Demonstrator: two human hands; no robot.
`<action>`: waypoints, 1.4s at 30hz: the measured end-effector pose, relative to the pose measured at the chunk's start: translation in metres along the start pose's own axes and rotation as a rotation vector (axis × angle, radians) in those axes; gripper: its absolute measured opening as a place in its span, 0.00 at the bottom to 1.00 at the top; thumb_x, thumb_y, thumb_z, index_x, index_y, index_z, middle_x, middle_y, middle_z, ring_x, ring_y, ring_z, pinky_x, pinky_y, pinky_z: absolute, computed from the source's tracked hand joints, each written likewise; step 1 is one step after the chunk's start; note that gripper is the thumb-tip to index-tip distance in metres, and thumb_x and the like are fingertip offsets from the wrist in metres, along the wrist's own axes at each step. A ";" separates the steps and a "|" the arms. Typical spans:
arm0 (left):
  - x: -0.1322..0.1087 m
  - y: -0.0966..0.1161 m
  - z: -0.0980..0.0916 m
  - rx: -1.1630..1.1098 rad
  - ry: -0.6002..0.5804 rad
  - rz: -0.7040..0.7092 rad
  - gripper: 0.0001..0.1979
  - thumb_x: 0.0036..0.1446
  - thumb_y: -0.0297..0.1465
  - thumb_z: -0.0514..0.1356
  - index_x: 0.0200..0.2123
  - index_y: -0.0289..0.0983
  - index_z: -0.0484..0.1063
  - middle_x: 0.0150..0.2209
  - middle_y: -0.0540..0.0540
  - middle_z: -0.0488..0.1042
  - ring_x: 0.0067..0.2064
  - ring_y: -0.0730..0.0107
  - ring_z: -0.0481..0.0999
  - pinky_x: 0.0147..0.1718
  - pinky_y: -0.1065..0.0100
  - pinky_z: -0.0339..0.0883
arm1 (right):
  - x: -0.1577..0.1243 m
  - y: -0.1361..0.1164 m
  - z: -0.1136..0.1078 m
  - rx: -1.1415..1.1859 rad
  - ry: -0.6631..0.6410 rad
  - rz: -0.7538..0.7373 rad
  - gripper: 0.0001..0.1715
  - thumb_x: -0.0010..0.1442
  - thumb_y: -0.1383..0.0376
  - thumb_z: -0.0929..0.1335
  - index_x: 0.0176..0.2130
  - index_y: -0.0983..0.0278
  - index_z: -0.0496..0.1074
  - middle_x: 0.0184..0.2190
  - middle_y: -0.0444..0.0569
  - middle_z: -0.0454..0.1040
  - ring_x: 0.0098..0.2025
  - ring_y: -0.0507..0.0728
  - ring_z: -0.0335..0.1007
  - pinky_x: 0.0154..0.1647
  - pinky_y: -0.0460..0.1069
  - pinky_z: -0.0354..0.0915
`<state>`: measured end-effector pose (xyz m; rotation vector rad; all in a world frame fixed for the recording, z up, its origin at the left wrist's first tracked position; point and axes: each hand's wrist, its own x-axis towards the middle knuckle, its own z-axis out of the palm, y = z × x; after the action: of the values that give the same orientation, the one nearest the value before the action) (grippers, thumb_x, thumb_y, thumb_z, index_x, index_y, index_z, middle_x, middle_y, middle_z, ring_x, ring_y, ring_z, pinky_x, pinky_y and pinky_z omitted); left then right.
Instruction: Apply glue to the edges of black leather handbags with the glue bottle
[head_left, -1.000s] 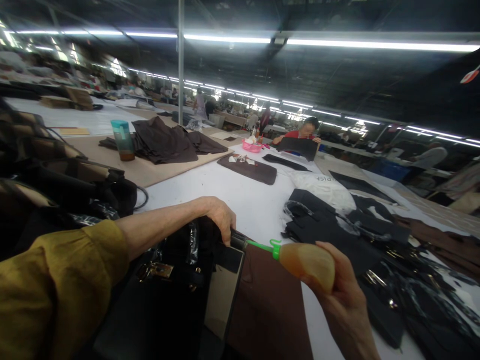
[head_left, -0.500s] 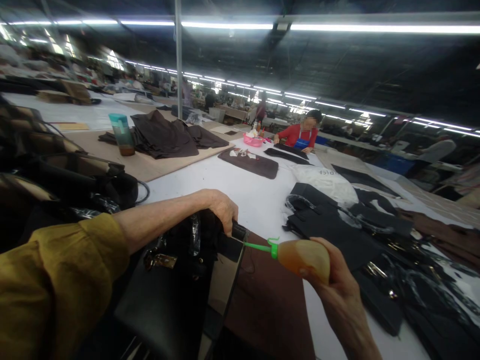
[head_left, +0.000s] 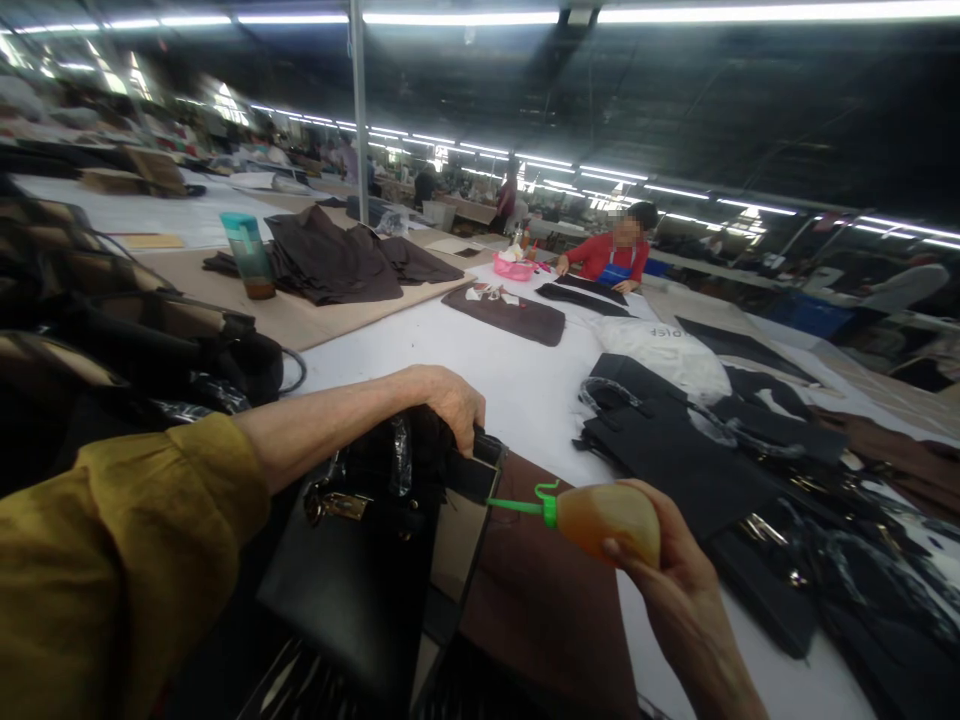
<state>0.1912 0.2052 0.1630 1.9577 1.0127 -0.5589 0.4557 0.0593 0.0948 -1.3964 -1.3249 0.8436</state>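
My right hand [head_left: 671, 560] is wrapped round a squeeze bottle [head_left: 604, 520] of amber liquid, held on its side. The bottle's green nozzle points left, and its tip is at the edge of a black handbag [head_left: 352, 590]; whether it touches I cannot tell. At the bag's far top corner my left hand [head_left: 454, 405] grips the edge, fingers bent down over it and partly hidden. A gold clasp and a plastic-wrapped handle [head_left: 401, 457] show on the bag. Beneath it lies a dark brown sheet [head_left: 551, 600].
More black bags [head_left: 675, 450] lie on the white table at right, and others [head_left: 135, 360] stack up at left. A teal-lidded bottle [head_left: 247, 260] stands beside folded dark fabric [head_left: 330, 260]. Across the table sits a person in red [head_left: 611, 260], near a pink basket [head_left: 514, 267].
The nozzle tip has moved slightly down along the bag's edge. The bag and my left hand appear a little further right, while the view has tilted slightly.
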 end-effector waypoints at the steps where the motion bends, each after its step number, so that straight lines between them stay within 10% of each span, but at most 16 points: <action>1: 0.000 0.000 0.000 0.014 0.007 0.002 0.16 0.41 0.36 0.64 0.34 0.35 0.76 0.27 0.48 0.78 0.28 0.65 0.75 0.25 0.70 0.69 | -0.002 0.002 0.000 0.010 -0.003 0.010 0.32 0.42 0.55 0.75 0.46 0.61 0.68 0.37 0.48 0.73 0.37 0.62 0.70 0.35 0.50 0.69; 22: -0.001 0.003 0.001 0.140 0.046 -0.001 0.17 0.44 0.36 0.62 0.36 0.33 0.77 0.28 0.47 0.77 0.28 0.65 0.73 0.28 0.67 0.68 | -0.036 0.041 -0.007 -0.050 -0.054 0.097 0.31 0.43 0.55 0.75 0.47 0.58 0.69 0.44 0.46 0.72 0.44 0.63 0.68 0.45 0.50 0.65; 42: -0.010 0.007 -0.002 0.144 0.060 0.011 0.19 0.42 0.36 0.62 0.38 0.33 0.76 0.31 0.45 0.77 0.28 0.65 0.73 0.27 0.68 0.67 | -0.062 0.021 0.006 -0.073 -0.098 0.184 0.30 0.43 0.55 0.74 0.45 0.59 0.69 0.42 0.44 0.73 0.43 0.60 0.68 0.41 0.44 0.65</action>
<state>0.1913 0.2000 0.1748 2.1160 1.0226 -0.5842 0.4463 0.0019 0.0639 -1.5690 -1.3273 1.0054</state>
